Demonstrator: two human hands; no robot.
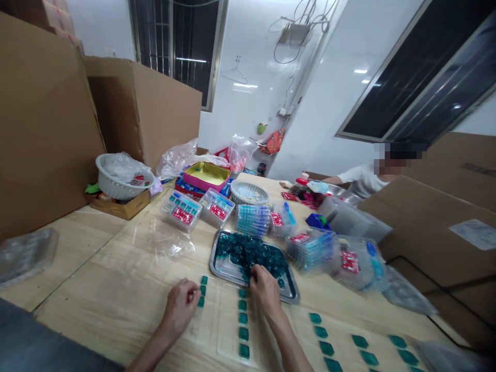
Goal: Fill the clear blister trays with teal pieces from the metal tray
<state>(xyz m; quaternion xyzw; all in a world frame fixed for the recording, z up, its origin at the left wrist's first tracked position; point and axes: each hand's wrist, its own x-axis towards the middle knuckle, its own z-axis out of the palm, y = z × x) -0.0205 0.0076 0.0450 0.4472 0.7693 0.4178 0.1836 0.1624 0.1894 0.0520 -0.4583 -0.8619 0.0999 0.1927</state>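
Right grip clamped teal pieces in a steel tray. Left grip curled shut just beside a row of teal squares aimed at the tray; plastic boxes stood beyond.

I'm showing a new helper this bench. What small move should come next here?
Probably bring one teal piece out of the steel tray with the right hand to the row beside the left hand: the right hand is already at the heap, and that row looks shorter than the middle row.
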